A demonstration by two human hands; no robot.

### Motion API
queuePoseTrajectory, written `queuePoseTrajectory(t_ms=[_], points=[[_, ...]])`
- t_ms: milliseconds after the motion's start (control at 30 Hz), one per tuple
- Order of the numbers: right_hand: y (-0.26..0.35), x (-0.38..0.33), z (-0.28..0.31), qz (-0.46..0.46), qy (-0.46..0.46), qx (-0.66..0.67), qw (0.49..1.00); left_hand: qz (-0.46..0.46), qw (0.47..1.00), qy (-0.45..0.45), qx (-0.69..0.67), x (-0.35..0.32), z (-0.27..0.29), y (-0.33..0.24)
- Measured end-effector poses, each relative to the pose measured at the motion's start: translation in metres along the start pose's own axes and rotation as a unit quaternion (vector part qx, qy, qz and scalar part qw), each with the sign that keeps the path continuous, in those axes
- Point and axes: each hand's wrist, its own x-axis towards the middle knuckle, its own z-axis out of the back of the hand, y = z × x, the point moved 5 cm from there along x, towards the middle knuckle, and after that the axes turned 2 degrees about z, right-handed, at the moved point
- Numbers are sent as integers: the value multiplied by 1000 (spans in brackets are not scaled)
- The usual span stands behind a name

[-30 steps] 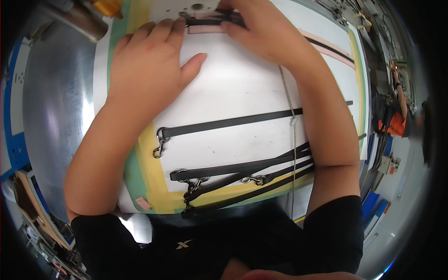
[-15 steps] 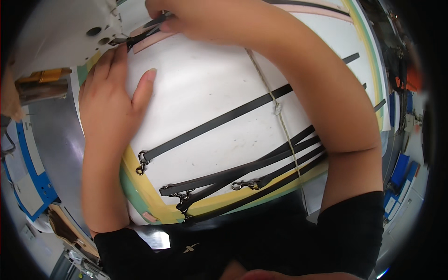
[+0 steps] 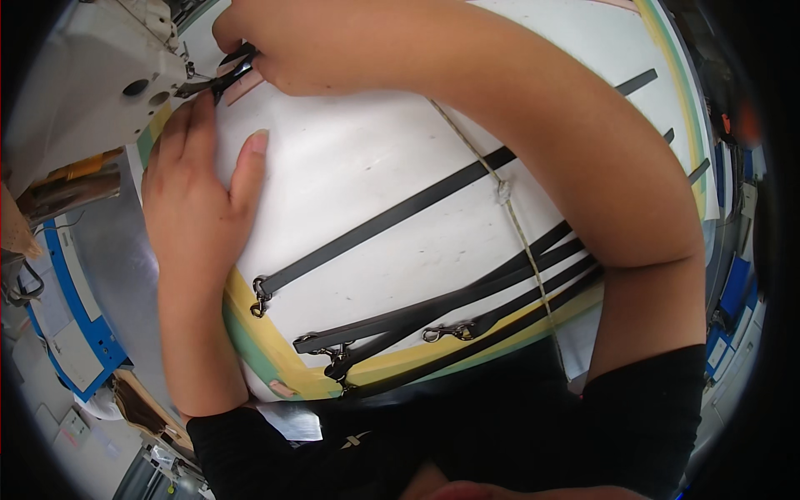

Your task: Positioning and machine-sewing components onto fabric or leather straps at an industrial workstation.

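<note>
head view, black strap (image 3: 237,72), slanting up rightward

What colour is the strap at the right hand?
Black strap, best in the head view.

A white table (image 3: 350,142) with yellow and green edges is beside a shiny grey top (image 3: 129,258), with a blue-and-white board (image 3: 102,360) left and blurry blue things (image 3: 733,292) right.

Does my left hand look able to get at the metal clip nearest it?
Probably yes: the metal clip lies uncovered, just right of your left forearm, with nothing visible blocking it; your left hand would likely only need drawing back toward you.
</note>
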Motion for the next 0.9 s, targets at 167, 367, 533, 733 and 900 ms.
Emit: queuePoseTrajectory(t_ms=[167,367,533,733,900], points=[[-12,10,-22,-29,18,-19,999,2,1000,0,-7,1,-1,-1],[-27,8,-17,-125,-79,-56,987,1,999,-16,34,-3,6,-2],[-36,3,-10,-162,-66,-108,979,-7,999,-22,-27,-6,13,-6],[-37,5,-15,-161,-56,-123,978,-43,997,-14,-67,-3,4,-11],[-28,3,-12,-157,-52,-94,982,-56,997,-23,-54,-4,1,-6]])
